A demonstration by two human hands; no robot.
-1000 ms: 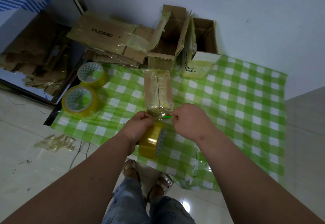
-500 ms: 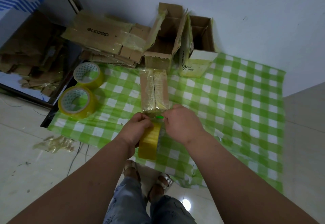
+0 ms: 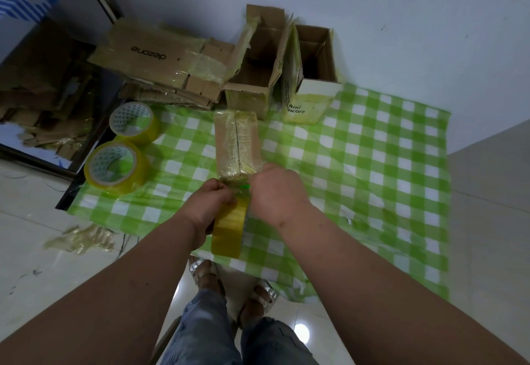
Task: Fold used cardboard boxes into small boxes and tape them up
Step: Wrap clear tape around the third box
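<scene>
A small closed cardboard box (image 3: 237, 142), its top seam covered in yellowish tape, lies on the green checked cloth (image 3: 372, 164). Just below its near end, my left hand (image 3: 210, 207) grips a yellow tape roll (image 3: 229, 228) held on edge. My right hand (image 3: 275, 192) is curled at the box's near end, beside the roll, with a small green object (image 3: 244, 186) showing at its fingers; what it pinches is hidden.
Two more tape rolls (image 3: 134, 122) (image 3: 114, 165) lie at the cloth's left edge. Flattened cardboard (image 3: 160, 63) is stacked behind them; two open boxes (image 3: 258, 60) (image 3: 312, 69) stand by the wall. Crumpled tape (image 3: 83, 240) lies on the tiled floor, my feet below.
Both hands have stayed together at the box's near end. The tape roll has turned more edge-on in my left hand. The view has shifted slightly.
</scene>
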